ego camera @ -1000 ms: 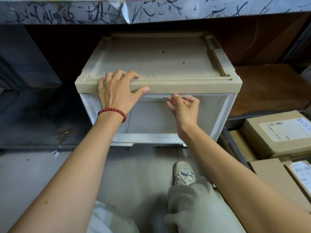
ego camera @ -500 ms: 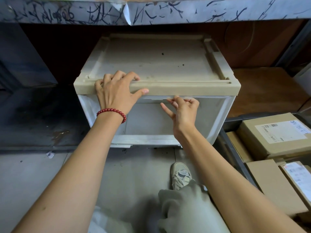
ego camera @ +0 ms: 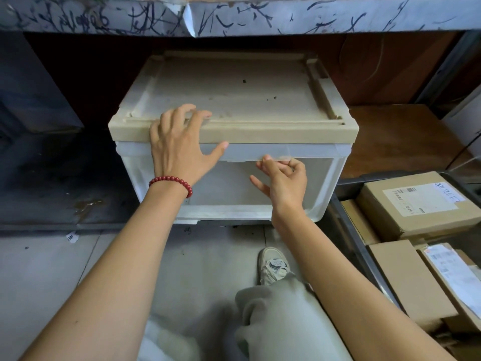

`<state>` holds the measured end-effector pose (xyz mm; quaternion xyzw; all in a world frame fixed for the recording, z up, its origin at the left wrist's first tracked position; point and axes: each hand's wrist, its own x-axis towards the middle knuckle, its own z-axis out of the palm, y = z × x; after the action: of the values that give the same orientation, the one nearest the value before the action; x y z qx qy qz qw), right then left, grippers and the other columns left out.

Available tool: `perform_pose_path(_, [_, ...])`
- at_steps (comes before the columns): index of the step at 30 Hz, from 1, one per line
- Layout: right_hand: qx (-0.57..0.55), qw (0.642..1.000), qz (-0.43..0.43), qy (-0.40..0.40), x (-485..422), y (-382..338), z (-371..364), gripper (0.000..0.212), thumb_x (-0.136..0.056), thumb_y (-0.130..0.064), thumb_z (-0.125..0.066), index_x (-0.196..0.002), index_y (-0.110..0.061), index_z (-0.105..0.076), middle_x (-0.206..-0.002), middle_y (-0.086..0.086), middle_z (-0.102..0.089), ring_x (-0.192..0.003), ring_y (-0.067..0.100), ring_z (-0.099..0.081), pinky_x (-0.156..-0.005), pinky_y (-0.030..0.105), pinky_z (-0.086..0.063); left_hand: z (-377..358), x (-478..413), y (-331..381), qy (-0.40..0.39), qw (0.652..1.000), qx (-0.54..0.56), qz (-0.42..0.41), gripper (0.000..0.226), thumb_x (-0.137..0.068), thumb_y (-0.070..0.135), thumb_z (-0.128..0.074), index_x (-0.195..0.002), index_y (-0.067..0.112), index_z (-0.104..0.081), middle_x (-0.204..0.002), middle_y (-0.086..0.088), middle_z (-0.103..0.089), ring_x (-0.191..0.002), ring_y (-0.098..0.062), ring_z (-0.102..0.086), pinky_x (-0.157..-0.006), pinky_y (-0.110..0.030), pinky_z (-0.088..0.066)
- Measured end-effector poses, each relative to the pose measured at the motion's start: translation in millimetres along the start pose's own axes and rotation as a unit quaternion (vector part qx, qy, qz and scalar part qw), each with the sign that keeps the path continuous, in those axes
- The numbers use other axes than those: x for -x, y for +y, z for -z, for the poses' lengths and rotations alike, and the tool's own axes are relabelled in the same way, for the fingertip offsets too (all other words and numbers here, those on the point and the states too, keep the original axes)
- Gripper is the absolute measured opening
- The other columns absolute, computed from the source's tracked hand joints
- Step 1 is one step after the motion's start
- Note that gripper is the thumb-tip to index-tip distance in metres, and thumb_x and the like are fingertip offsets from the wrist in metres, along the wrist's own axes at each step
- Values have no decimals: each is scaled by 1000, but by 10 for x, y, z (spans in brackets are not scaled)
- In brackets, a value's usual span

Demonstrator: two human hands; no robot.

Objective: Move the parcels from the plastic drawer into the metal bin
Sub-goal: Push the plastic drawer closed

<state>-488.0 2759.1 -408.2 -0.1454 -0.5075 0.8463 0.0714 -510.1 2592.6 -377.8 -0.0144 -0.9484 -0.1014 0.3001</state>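
Since half a second ago the right hand [ego camera: 283, 183] has gone from flat fingers laid along the lip to curled fingers [ego camera: 270, 162] hooked into the notch at the top of the plastic drawer [ego camera: 226, 188]. The left thumb has dropped from the beige lid [ego camera: 234, 100] onto the drawer's upper band. The left hand [ego camera: 179, 149], with a red bead bracelet [ego camera: 171, 181] at the wrist, lies spread and flat over the lid's front edge, holding nothing.

The drawer unit stands at the front edge of a dark low shelf [ego camera: 65, 199], under a scribbled tabletop edge. The drawer looks shut or nearly so. Its cloudy front shows no clear shape inside, so I cannot tell whether anything is left in it. The cardboard parcels [ego camera: 416, 204] that do show lie in the metal bin [ego camera: 348, 186], just beside the unit's right front corner.

This looks like the start of a pull to open the drawer. To do it well:
- Keep the left palm pressing down and back on the lid, so the light casing stays on the shelf rather than sliding off.
- Draw straight toward the body from the middle notch, since an off-centre tug could jam the drawer on its runners.
- Pull smoothly and stop short of full travel, so the drawer does not tip out over the shoe [ego camera: 273, 264] below.
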Motion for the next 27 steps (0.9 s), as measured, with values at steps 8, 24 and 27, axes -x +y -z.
perform_pose_path(8, [7,999,-36,21,245,-52,143,25,-86,-9,-72,-97,-11,-49,-83,4,-64,-80,9,-68,-59,28,-58,201,294,-44,-73,995,-22,-68,64,-77,74,-42,-120,31,-62,-122,3,-53,-111,-22,-48,-89,-39,-35])
perform_pose_path(24, [701,597,389,6,519,-225,997,57,-83,-41,-70,-134,-25,-52,-135,0,-53,-128,27,-42,-111,49,-10,539,789,80,-161,985,19,-52,41,-83,48,-66,-120,30,-62,-117,8,-58,-114,-18,-48,-84,-33,-43])
perform_pose_path(27, [723,581,370,-54,528,-349,1042,51,-88,-40,-62,-136,-24,-52,-135,-2,-55,-132,22,-42,-115,48,-1,612,870,98,-171,984,20,-52,40,-82,49,-66,-118,32,-62,-115,9,-58,-114,-17,-48,-82,-33,-43])
